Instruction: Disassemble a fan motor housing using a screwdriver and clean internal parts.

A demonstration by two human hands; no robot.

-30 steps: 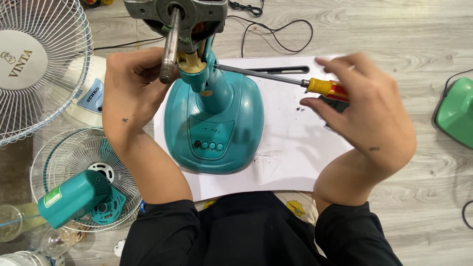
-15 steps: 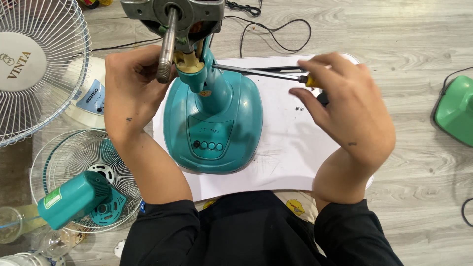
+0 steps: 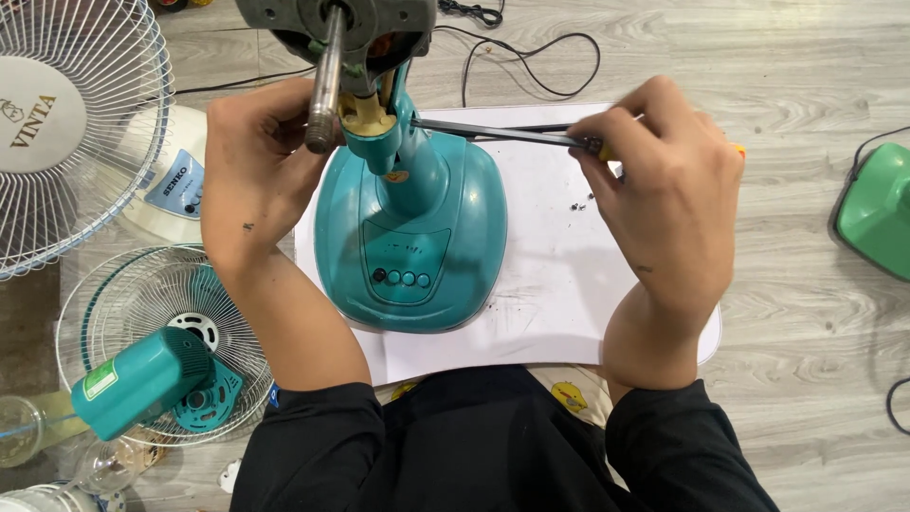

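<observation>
A teal fan base with a row of buttons stands on a white sheet. Its bare motor with a steel shaft sits on top of the neck. My left hand grips the fan's neck just under the motor, beside the shaft. My right hand is closed around the handle of a long screwdriver. The screwdriver's shaft runs leftward and its tip touches the neck joint below the motor. The handle is almost wholly hidden in my fist.
A white fan with a wire grille stands at the left. A loose grille with a teal motor cover lies at lower left. A green fan base sits at the right edge. Black cables run across the wooden floor behind.
My right hand has slid left along the screwdriver and now covers its yellow and red handle. The left hand and the fan have stayed put.
</observation>
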